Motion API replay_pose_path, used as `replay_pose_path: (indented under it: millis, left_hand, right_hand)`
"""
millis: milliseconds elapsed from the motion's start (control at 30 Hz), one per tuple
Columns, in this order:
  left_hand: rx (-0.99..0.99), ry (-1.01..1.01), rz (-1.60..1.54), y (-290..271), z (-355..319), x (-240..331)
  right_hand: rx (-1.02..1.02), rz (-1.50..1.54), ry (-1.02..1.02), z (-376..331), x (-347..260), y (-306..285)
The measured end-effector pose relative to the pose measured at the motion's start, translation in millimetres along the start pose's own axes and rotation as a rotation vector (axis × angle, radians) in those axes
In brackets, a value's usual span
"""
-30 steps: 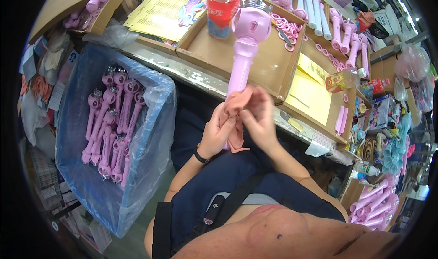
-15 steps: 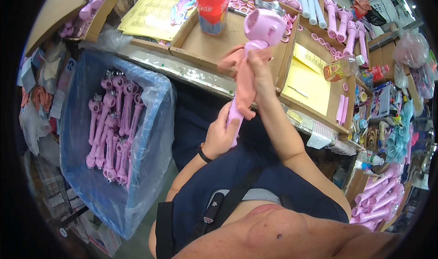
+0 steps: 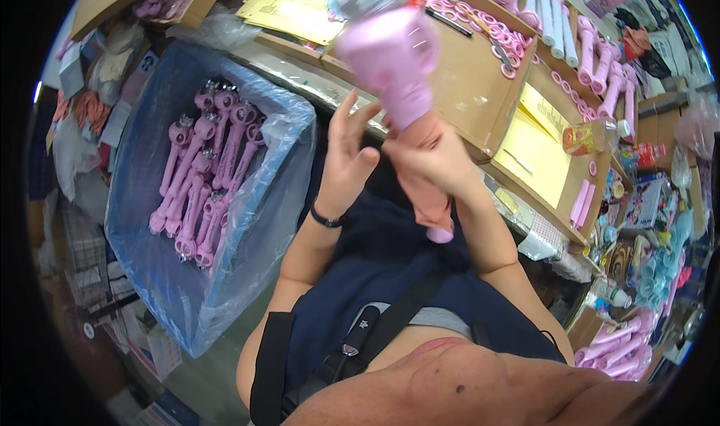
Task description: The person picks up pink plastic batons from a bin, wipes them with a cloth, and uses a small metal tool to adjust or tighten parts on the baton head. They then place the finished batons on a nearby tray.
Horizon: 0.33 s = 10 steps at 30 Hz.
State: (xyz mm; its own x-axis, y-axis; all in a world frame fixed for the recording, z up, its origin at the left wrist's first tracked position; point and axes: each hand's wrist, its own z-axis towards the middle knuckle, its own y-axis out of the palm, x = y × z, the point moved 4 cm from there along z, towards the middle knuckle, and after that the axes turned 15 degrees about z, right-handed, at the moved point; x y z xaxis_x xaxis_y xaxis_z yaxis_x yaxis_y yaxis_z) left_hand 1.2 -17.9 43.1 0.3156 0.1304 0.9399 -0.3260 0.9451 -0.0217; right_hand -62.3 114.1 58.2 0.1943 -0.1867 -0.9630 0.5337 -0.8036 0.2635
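A pink toy wand point(image 3: 411, 100) with a ring-shaped head and a silvery crown tip is held up in front of me, its head blurred by motion. My right hand point(image 3: 441, 156) is wrapped round its handle through a salmon-coloured cloth point(image 3: 421, 195). The handle's rounded pink end pokes out below the cloth. Just left of the handle, my left hand point(image 3: 346, 152) has its fingers spread and holds nothing; a black band circles that wrist.
On my left stands a bin lined with blue plastic point(image 3: 289, 118), holding several pink wands point(image 3: 199, 175). Cardboard trays point(image 3: 469, 88) on the bench hold pink rings point(image 3: 517, 40), a pen and yellow sheets point(image 3: 532, 152). A bottle point(image 3: 589, 137) lies at the right.
My left hand has let go of the wand's handle and opened beside it. The wand's head has swung left and nearer, and the cloth now wraps the lower handle in my right hand.
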Motion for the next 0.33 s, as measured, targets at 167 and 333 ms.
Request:
replay_pose_path:
  millis: [167,333]
  left_hand:
    - [0.285,-0.095,-0.391,-22,22,-3]
    - [0.395,-0.183,-0.851,-78,20,-39]
  right_hand:
    - [-0.178,-0.561,0.218,-29,35,16]
    - [-0.551,0.215,0.622,-77,68,-1]
